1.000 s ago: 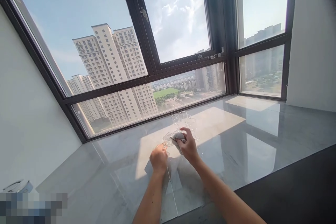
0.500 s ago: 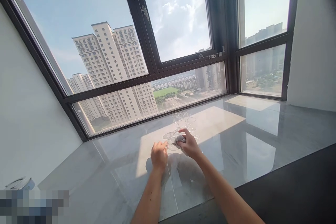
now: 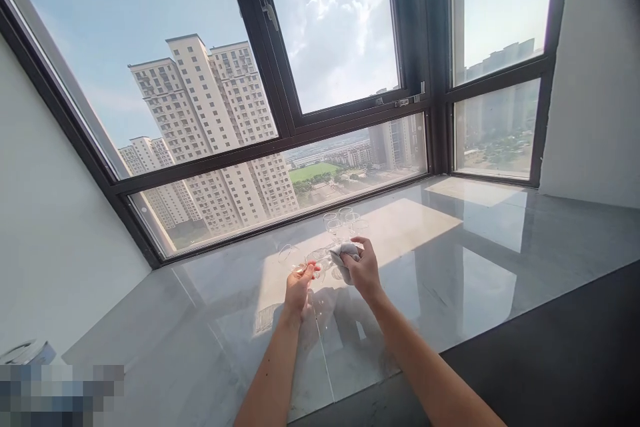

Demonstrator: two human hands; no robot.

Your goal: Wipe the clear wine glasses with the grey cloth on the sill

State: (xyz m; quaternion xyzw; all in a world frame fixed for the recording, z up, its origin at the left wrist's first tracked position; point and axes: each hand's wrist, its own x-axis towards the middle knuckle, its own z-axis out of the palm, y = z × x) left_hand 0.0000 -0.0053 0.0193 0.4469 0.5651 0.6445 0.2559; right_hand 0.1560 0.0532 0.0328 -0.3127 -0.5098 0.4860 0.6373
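Note:
My left hand (image 3: 299, 287) pinches a clear stemmed glass (image 3: 316, 259) that lies sideways above the grey marble sill (image 3: 450, 267), its round foot out to the left. My right hand (image 3: 364, 269) is closed on a small grey cloth (image 3: 343, 251) pressed against the bowl of that glass. Just beyond my hands several more clear stemmed glasses (image 3: 343, 221) stand upright in a close cluster on the sill.
A tall dark-framed window (image 3: 280, 127) runs along the far edge of the sill, with a handle on one sash. White walls close both ends. A dark surface (image 3: 560, 360) borders the sill at the near right. A round metal object (image 3: 27, 351) sits at lower left.
Both hands have lifted slightly and the glass has turned, so its foot now sticks out to the left. The cloth stays against the bowl.

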